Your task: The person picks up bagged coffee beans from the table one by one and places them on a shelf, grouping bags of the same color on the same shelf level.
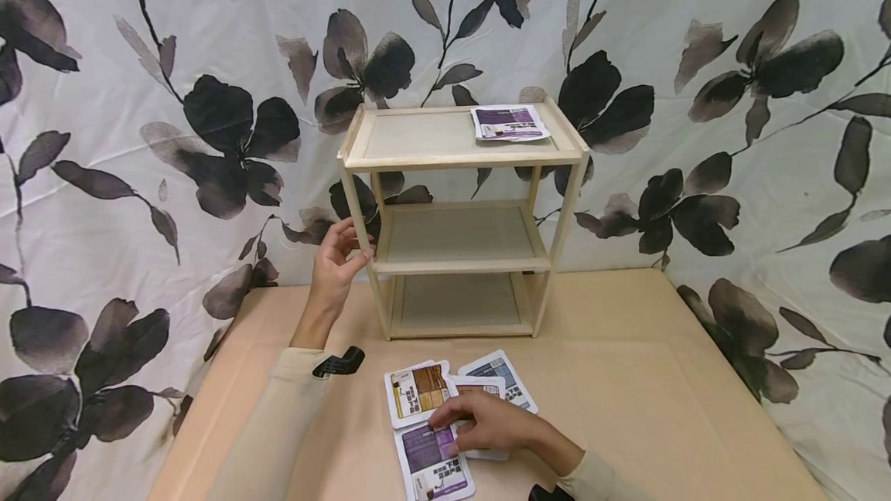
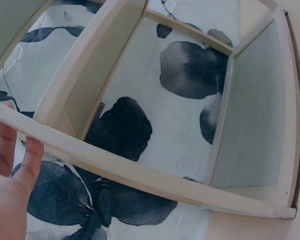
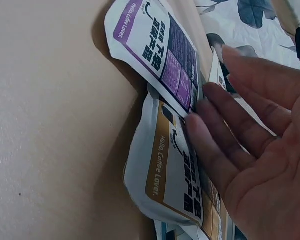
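Closest in, a purple packet lies face up on the pale tan table, its far edge against the near edge of a gold-and-brown packet. The right hand comes in from the right above these packets, palm down, with its thumb and fingers loosely bent and apart, gripping nothing; the fingertips are over the purple packet's far edge, though blur in the right wrist view makes it hard to say whether they touch it. Partly covered by this hand, another brown packet sits just right of the gold-and-brown one, overlapping a blue packet that lies tilted at the far right of the group. To the left, a cream sleeve with a black strap at the cuff leads to the left hand, which pinches the left front post of a wooden shelf, its thumb on the near side of the post and its fingers on the other. The shelf stands upright on the table beyond the loose packets and has three tiers with raised edges. On its top tier, toward the right, lies a small stack of packets with a purple one uppermost. Behind everything hangs a white cloth printed with dark grey flowers and leaves.
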`<state>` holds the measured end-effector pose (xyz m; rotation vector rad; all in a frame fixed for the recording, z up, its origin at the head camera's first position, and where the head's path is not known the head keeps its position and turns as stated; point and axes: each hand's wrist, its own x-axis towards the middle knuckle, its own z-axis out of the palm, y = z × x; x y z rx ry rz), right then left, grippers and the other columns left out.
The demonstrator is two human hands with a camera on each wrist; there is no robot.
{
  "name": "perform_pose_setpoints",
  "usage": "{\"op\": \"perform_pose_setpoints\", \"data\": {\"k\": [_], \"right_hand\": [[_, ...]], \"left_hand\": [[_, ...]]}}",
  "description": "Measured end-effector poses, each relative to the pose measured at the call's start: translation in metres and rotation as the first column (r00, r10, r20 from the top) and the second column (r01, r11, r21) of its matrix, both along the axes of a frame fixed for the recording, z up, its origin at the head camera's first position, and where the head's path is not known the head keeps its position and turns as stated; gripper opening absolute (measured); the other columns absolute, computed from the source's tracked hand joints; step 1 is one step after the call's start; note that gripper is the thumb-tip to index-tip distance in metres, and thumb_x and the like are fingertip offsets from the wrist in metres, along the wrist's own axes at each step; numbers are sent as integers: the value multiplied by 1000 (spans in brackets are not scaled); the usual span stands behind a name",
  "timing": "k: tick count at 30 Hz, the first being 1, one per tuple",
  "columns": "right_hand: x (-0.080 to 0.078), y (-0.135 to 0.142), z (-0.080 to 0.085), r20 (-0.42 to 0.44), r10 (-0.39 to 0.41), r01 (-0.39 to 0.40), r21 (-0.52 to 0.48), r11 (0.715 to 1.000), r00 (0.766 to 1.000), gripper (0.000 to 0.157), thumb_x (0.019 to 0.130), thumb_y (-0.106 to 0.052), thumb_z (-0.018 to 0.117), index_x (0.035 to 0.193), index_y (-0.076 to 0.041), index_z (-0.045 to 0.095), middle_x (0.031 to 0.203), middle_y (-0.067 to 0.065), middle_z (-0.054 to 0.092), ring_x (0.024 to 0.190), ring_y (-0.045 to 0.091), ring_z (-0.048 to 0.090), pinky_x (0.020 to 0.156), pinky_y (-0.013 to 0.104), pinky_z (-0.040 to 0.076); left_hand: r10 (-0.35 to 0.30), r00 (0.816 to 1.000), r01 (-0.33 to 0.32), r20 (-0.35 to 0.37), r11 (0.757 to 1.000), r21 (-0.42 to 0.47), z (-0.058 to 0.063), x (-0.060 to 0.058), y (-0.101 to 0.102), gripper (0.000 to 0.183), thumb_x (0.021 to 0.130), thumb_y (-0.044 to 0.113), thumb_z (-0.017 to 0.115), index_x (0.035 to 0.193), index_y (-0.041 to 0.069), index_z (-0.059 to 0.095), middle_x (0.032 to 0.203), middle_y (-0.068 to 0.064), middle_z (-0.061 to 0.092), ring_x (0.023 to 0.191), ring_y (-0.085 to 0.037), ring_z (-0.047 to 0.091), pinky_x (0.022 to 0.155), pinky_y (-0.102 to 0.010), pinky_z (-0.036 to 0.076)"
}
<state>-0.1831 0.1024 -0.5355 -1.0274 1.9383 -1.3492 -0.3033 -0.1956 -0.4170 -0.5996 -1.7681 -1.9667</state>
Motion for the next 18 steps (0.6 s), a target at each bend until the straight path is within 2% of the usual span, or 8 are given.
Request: {"op": "perform_pose_setpoints", "data": {"k": [4, 6, 12, 18], "right_hand": [[0, -1, -2, 5, -40, 40, -11, 999, 999, 40, 86, 1, 77, 124, 1, 67, 127, 18, 67, 119, 33, 64, 93, 39, 57], [0, -1, -3, -10, -52, 52, -5, 999, 999, 40, 85, 3, 77, 124, 1, 67, 129, 17, 66, 120, 30, 64, 92, 38, 58], [2, -4, -6, -171, -79, 88, 47, 995, 982, 38, 82, -1, 81, 119, -4, 71, 133, 11, 65, 118, 12, 60, 88, 30, 58], [7, -6, -9, -317, -112, 153, 107, 982, 942, 47, 78, -13, 87, 121, -10, 70, 128, 3, 64, 110, 12, 59, 86, 24, 54]], "left_hand": [[1, 1000, -1, 10, 1000, -5, 1, 0, 0, 54, 88, -18, 62, 139, -3, 50, 108, 0, 65, 97, -19, 60, 84, -26, 56], [3, 1000, -3, 15, 1000, -5, 1, 0, 0, 54, 88, -18, 62, 138, -4, 50, 107, 0, 65, 97, -19, 60, 84, -26, 57], [7, 1000, -7, 16, 1000, 1, 1, -1, 0, 54, 88, -18, 62, 138, -3, 51, 107, -1, 65, 98, -22, 60, 85, -26, 57], [4, 1000, -4, 16, 1000, 1, 1, 0, 1, 53, 88, -17, 63, 138, -3, 51, 108, -2, 65, 99, -30, 58, 86, -26, 57]]}}
